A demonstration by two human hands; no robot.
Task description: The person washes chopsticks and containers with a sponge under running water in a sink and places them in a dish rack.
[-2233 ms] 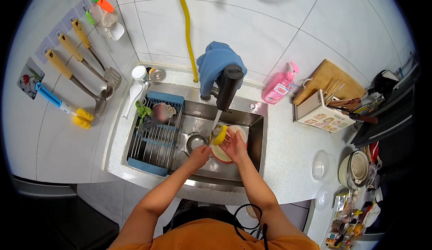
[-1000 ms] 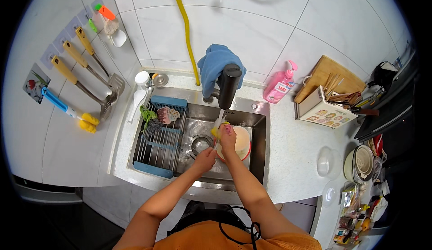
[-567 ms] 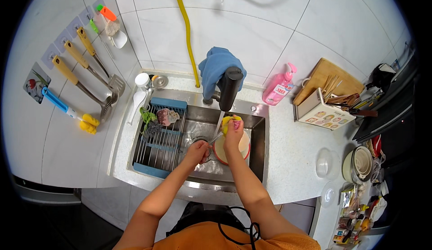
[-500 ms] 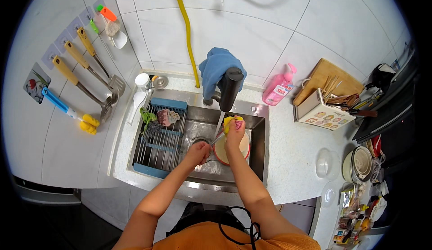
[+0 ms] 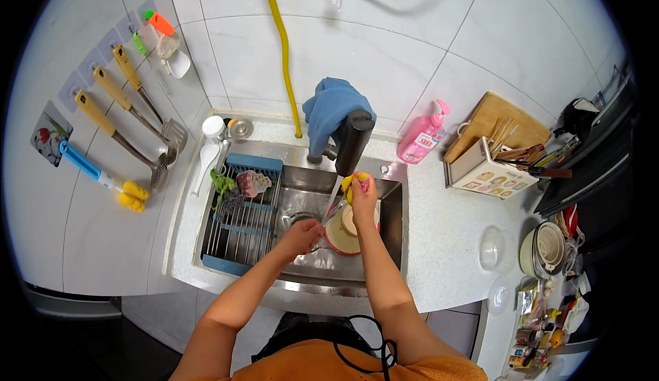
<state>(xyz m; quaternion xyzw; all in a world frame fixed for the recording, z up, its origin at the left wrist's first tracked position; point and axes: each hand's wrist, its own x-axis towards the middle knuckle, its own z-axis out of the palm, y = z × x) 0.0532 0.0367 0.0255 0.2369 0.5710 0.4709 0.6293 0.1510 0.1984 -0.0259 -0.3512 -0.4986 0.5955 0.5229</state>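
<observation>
My left hand (image 5: 302, 238) is closed in the sink (image 5: 350, 271), gripping one end of a slim, shiny metal utensil (image 5: 334, 211); its kind is hard to make out. Up and to the right, my right hand (image 5: 364, 199) is closed on a yellow and pink sponge (image 5: 349, 186), close to the utensil's other end. A stream of water (image 5: 334, 194) falls from the black faucet (image 5: 353, 137) between my hands. Below my right hand lies a pale, red-rimmed bowl (image 5: 338, 238), partly hidden by my forearm, with a smaller pale dish (image 5: 350, 217) in it.
A blue-ended drying rack (image 5: 244, 233) fills the sink's left side, holding leafy greens (image 5: 222, 183) and a scrubber. A blue cloth (image 5: 336, 110) drapes over the faucet. Behind right stand a pink pump bottle (image 5: 421, 139) and a utensil holder (image 5: 489, 173). Ladles (image 5: 130, 137) hang left.
My right hand has shifted slightly to the right and down with the sponge, and its grip has turned. My left hand stays nearly in place. The view has shifted slightly.
</observation>
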